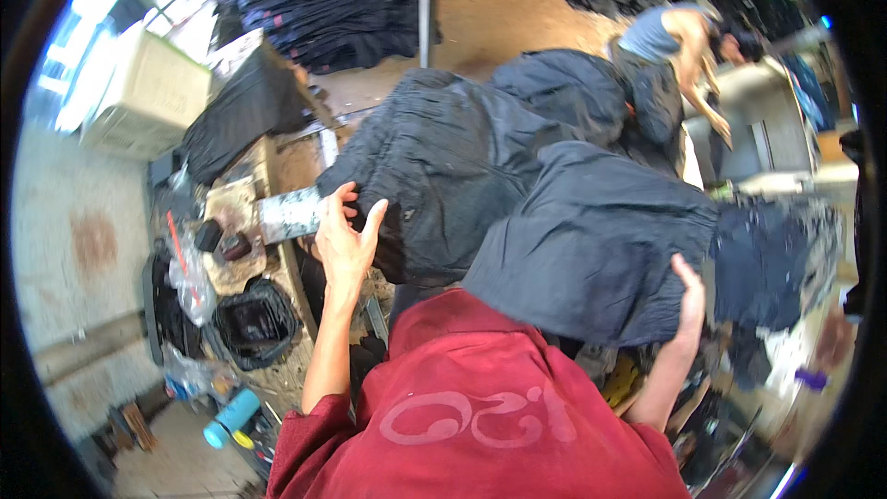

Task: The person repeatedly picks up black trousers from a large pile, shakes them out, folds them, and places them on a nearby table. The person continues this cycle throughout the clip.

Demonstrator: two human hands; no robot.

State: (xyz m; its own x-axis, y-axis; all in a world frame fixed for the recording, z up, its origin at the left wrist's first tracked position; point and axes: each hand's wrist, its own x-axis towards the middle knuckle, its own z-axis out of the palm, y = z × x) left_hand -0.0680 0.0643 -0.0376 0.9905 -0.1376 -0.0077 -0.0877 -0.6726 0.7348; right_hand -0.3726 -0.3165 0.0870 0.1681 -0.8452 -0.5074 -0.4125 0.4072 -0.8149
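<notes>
A dark grey garment (591,245) with a gathered, elastic-looking edge lies in front of me, its right side by my right hand (688,305). That hand is closed at the gathered edge, thumb along the cloth, its other fingers mostly hidden. To the left, my left hand (344,245) is raised with thumb and fingers apart, at the edge of another dark garment (434,166) that also has gathered elastic. Whether its fingertips touch that cloth I cannot tell. More dark cloth (564,92) is heaped behind the two garments.
At left, a wooden bench (296,314) carries a metal plate (288,214) and a black-lined container (254,322). A blue bottle (231,418) lies lower left. Folded dark cloth (762,263) is stacked right. Another person (670,46) bends at far right; tall garment piles (314,0) stand behind.
</notes>
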